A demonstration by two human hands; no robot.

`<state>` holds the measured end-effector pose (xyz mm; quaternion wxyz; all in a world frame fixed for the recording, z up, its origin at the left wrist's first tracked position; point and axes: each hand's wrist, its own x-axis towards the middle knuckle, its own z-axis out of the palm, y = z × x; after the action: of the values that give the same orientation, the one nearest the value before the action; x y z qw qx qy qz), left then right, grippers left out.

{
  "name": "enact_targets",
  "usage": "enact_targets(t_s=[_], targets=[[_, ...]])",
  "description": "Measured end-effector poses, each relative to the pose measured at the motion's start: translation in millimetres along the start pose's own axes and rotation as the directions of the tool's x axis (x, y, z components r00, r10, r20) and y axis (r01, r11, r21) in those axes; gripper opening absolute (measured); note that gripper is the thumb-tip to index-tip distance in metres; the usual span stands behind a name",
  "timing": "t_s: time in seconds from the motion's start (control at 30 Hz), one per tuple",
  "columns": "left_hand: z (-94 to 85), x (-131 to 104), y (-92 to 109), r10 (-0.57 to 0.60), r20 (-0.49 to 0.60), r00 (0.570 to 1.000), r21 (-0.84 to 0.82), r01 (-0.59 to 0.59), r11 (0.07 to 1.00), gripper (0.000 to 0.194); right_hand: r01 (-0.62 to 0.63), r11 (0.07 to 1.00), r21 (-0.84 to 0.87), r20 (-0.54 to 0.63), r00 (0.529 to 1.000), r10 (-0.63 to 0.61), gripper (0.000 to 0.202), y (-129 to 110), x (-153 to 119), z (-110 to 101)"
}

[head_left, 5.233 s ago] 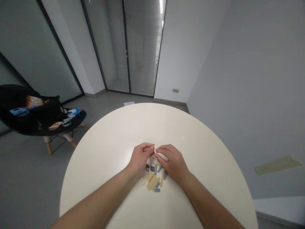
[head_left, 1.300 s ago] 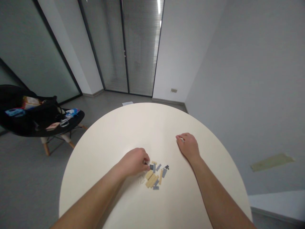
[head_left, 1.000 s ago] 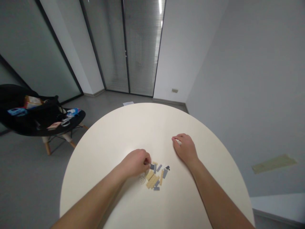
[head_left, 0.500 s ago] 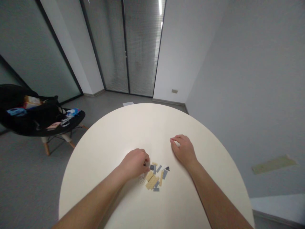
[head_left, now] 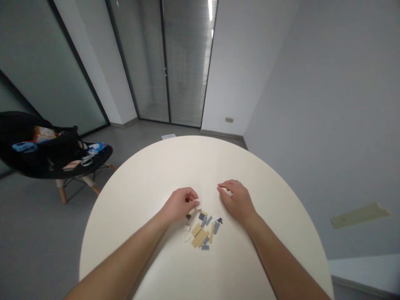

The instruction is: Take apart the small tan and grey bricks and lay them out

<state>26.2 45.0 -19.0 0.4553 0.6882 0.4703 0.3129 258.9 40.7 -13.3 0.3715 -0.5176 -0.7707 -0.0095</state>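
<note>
Filling the near part of the scene, a round, smooth off-white table stands on a matte grey floor. To the left is a curved black chair on pale wooden legs, its seat bearing a dark bag and a crinkled blue-and-white packet. At the far side rises a dark-framed glass partition with fine horizontal slats; on the right, a plain pale grey wall carries a strip of beige tape.

Small pieces lie flat in a loose cluster on the tabletop: broad rectangular tan plates, a narrow tan bar, slim blue-grey bars, a dark grey squarish piece and, at the left edge, thin angular white pieces.

Just beyond the cluster's far left edge, the left hand pinches a small white piece between thumb and fingers. The right hand, farther right, curls thumb and forefinger nearly together; whether anything sits between those tips cannot be told.
</note>
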Motion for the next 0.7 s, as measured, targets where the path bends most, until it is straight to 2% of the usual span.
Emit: enact_targets(t_s=[0.13,0.27,0.4,0.7], targets=[[1.3,6,-2,-0.080,-0.112,0.991,-0.249,0.049,0.967,0.023,0.135,0.982,0.136,0.038,0.989,-0.141,0.015,-24,-4,1],[4.2,5,3,-0.151,-0.108,0.983,-0.424,0.091,0.901,0.026,0.211,0.959,0.190,0.013,0.976,-0.217,0.013,-39,-7,5],[5.9,3,9,-0.162,-0.071,0.984,-0.488,0.107,0.866,0.027,0.218,0.956,0.197,-0.009,0.975,-0.221,0.010,-42,-8,9],[7.3,2,10,-0.175,-0.106,0.979,-0.520,0.095,0.849,0.030,0.272,0.938,0.217,-0.033,0.962,-0.271,0.012,-49,-8,11]])
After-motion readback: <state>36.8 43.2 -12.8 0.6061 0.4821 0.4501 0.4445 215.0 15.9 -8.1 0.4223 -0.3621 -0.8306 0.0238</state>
